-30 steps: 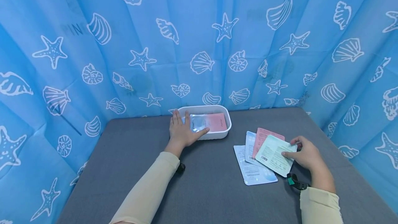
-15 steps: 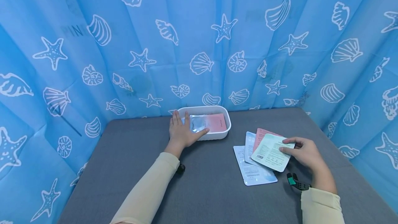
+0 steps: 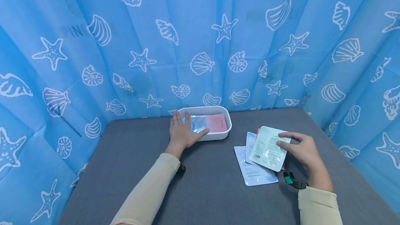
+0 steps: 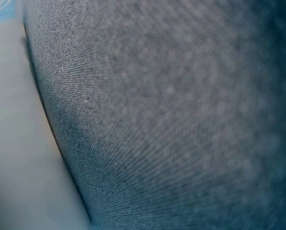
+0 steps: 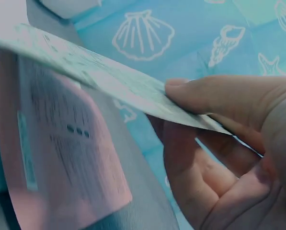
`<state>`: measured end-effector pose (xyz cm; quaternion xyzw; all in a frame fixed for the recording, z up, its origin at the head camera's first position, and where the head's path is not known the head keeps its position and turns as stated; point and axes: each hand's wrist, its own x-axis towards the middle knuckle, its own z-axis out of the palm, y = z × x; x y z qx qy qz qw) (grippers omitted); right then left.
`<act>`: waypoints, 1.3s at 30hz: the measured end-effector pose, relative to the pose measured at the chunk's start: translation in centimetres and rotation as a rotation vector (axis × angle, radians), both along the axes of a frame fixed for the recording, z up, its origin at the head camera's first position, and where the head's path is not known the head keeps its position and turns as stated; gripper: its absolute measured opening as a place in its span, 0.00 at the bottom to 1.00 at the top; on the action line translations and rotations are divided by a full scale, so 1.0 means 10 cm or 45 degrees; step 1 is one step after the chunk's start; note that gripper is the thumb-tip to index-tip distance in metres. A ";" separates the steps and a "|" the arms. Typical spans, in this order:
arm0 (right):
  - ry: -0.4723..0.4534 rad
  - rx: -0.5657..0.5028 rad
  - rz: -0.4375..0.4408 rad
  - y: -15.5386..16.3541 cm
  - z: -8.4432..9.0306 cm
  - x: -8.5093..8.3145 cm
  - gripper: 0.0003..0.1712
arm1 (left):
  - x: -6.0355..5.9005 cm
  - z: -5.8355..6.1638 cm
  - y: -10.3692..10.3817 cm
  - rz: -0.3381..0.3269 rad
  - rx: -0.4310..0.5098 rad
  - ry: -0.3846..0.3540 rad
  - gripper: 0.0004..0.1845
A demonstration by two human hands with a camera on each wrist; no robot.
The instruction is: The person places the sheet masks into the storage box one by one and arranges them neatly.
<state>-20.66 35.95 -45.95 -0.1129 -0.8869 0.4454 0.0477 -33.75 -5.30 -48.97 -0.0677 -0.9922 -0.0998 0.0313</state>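
Pale green sachet: held right of the white bin, over blue sachets and a pink sachet; pinched at one edge by the right hand. Judged light, thin, bendable, slick; best gripped by its border. White bin: left end overlaid by the left hand, fingers spread.
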 end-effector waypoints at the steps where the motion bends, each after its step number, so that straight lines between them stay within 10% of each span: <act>1: 0.015 -0.006 -0.010 -0.03 0.01 -0.01 0.31 | 0.01 0.00 0.00 0.002 0.003 0.003 0.73; 23: 0.532 -0.797 -0.305 -0.99 0.25 -0.34 0.22 | 0.04 0.03 0.01 0.019 0.002 0.053 0.73; 39: 0.555 -0.716 -0.257 -1.41 -0.10 -0.60 0.34 | 0.05 0.02 0.03 0.020 0.013 0.070 0.72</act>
